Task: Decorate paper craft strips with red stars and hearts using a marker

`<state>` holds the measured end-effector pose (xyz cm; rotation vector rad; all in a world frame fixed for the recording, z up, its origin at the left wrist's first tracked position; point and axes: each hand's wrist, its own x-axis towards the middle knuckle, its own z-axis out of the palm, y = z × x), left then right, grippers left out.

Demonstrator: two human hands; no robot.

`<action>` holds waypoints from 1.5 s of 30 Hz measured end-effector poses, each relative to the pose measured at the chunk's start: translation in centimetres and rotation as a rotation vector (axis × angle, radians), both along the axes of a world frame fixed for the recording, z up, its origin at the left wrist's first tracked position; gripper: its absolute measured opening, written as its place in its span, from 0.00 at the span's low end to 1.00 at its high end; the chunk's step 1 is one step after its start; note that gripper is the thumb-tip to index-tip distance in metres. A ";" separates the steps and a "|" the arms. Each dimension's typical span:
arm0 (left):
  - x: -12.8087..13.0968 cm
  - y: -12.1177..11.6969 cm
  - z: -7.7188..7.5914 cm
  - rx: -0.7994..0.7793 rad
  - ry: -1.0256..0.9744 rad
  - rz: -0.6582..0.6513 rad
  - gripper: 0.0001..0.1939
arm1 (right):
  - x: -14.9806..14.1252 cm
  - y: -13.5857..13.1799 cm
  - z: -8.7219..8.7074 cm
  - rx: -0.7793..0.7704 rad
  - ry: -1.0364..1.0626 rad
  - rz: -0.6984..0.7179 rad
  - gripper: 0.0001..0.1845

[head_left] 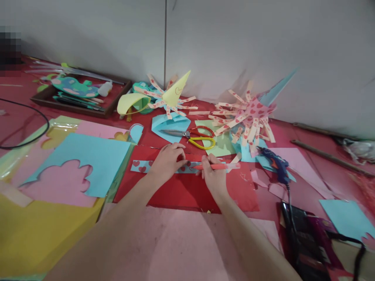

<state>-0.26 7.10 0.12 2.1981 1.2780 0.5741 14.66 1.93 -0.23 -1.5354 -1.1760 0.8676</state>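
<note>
A narrow light-blue paper strip (141, 166) with red hearts lies across a red sheet (178, 193). My left hand (167, 160) rests on the strip, thumb and fingers apart, pressing it flat. In my right hand (213, 171) is a red felt-tip pen (219, 166), held in a writing grip with its tip at the strip near a heart. The strip's right end shows partly beyond the pen. Just past my hands lie scissors (190, 134) with one red and one yellow handle, partly on folded blue paper (164, 124).
Two paper crafts with cones, one yellow (177, 89) and one blue (278, 88), stand by the wall. A glue gun (277, 164) with a cord lies right. Left are a brown tray (117, 93) of tools and a cut blue sheet (108, 156). A black case (301, 238) sits front right.
</note>
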 end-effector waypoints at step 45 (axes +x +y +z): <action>0.1 0.0 0.1 0.000 -0.027 -0.025 0.06 | 0.2 0.1 0.1 -0.016 0.032 0.087 0.18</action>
